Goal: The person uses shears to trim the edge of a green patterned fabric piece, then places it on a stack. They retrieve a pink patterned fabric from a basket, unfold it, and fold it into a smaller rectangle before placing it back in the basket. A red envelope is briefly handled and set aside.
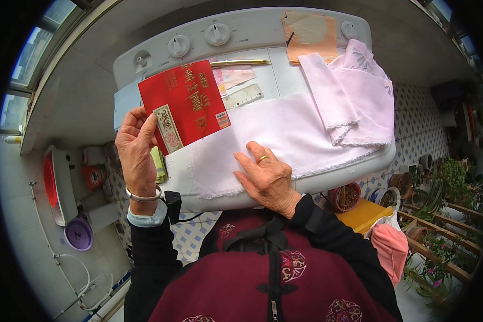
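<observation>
Between the thumb and fingers of my left hand point(139, 147) is a red card or packet point(185, 86), pinched by its lower left edge. It bears gold writing and is tilted over the back part of the work surface. My right hand point(265, 177), with a gold ring, lies with fingers spread on a pale pink cloth point(281, 124). The cloth has frayed edges, and its right end is folded over itself. Behind it are a clear ruler point(243, 96), a gold pen point(241, 62) and a patterned pink scrap point(237, 75), partly hidden by the card.
Everything lies on a white washing machine point(298, 185) with control knobs point(217, 34) at the back. An orange cloth piece point(310, 36) leans there. Light blue point(126, 100) and green point(158, 165) pieces lie left. Potted plants point(453, 175) stand right; a purple basin point(79, 234) is lower left.
</observation>
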`<state>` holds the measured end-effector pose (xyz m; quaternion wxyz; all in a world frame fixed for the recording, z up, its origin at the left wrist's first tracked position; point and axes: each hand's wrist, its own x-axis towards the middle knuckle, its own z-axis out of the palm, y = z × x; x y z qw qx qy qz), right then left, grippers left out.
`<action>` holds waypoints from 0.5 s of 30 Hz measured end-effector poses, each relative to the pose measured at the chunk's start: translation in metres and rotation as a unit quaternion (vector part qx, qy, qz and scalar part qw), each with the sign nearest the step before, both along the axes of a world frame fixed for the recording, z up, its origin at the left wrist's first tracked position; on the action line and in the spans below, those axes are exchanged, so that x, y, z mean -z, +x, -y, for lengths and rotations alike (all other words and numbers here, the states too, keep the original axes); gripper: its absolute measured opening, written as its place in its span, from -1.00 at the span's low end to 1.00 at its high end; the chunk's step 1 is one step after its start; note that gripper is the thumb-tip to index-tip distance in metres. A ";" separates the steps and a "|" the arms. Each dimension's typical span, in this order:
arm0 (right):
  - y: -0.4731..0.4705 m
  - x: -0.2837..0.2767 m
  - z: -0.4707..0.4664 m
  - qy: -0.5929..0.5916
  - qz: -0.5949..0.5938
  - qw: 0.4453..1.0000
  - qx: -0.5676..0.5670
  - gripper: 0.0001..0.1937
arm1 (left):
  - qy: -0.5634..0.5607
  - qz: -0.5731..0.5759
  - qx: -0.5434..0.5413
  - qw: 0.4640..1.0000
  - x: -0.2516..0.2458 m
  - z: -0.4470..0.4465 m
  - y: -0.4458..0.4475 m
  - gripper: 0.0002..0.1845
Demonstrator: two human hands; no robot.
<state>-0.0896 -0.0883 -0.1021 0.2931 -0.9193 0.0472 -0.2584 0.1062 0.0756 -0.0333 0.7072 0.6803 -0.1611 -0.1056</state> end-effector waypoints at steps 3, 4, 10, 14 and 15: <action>-0.001 -0.003 0.002 0.045 0.026 0.999 -0.015 -0.61 | 0.001 -0.028 0.016 0.999 0.015 0.020 0.029 -0.82; -0.003 -0.006 0.006 0.062 0.047 0.997 -0.019 -0.62 | 0.031 -0.040 0.008 0.999 0.020 0.026 0.037 -0.79; -0.036 -0.035 0.081 -0.053 0.005 0.985 0.165 -0.56 | 0.171 0.090 -0.093 0.977 0.033 0.030 0.029 -0.56; -0.035 -0.035 0.125 -0.196 -0.113 0.944 0.240 -0.52 | 0.150 0.060 0.014 0.987 0.015 0.034 -0.009 -0.53; -0.033 -0.033 0.131 -0.182 -0.113 0.949 0.231 -0.57 | 0.130 0.019 0.068 0.989 0.011 0.036 -0.021 -0.51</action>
